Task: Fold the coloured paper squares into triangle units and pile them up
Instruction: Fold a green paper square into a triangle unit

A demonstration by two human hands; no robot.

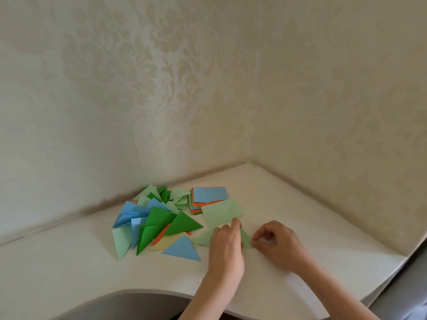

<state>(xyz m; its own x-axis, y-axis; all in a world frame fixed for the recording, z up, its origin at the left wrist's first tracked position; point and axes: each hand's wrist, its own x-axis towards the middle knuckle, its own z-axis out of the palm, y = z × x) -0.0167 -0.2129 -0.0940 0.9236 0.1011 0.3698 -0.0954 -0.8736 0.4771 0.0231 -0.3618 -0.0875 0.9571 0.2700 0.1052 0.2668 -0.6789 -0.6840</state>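
Observation:
A pale green paper triangle [204, 237] lies flat on the white table [92, 269], partly hidden under my hands. My left hand [226, 245] presses on its middle, fingertips pointing away from me. My right hand [275, 243] pinches the triangle's right corner with curled fingers. To the left spreads a loose pile of folded triangles [152, 222] in blue, dark green, pale green, yellow and orange. Behind my hands, a stack of unfolded squares [209, 195] has a blue sheet on top, and a pale green sheet [221, 212] lies against it.
The table sits in a corner between two patterned beige walls [208, 88]. Its front edge curves inward at the bottom left, and its right edge [392, 271] drops off close to my right forearm.

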